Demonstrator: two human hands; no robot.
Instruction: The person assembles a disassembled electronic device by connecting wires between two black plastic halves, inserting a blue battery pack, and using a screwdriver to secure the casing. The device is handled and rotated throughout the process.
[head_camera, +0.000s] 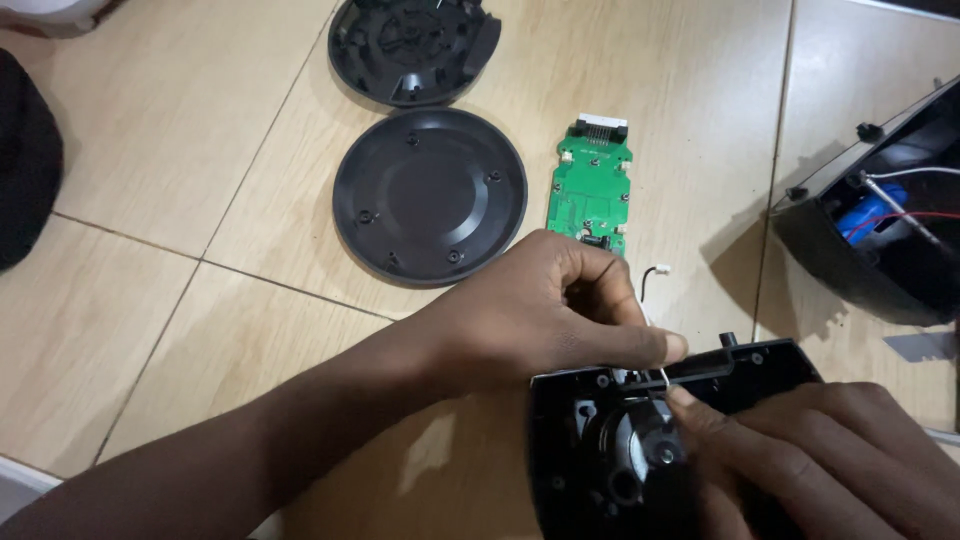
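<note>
My left hand (540, 315) reaches in from the lower left, with thumb and fingers pinched on a thin white wire (655, 375) at the top edge of a black plastic housing (745, 365). The wire runs up to a small white connector (662, 269) lying on the floor. My right hand (820, 450) rests on the housing from the lower right, its fingertip touching the same wire beside a round black and grey part (640, 445) inside the housing.
On the tan tiled floor lie a green circuit board (592, 185), a round black disc cover (430, 197) and another round black ribbed part (415, 45). At the right stands an open black casing (880, 250) with a blue cell and red and white wires.
</note>
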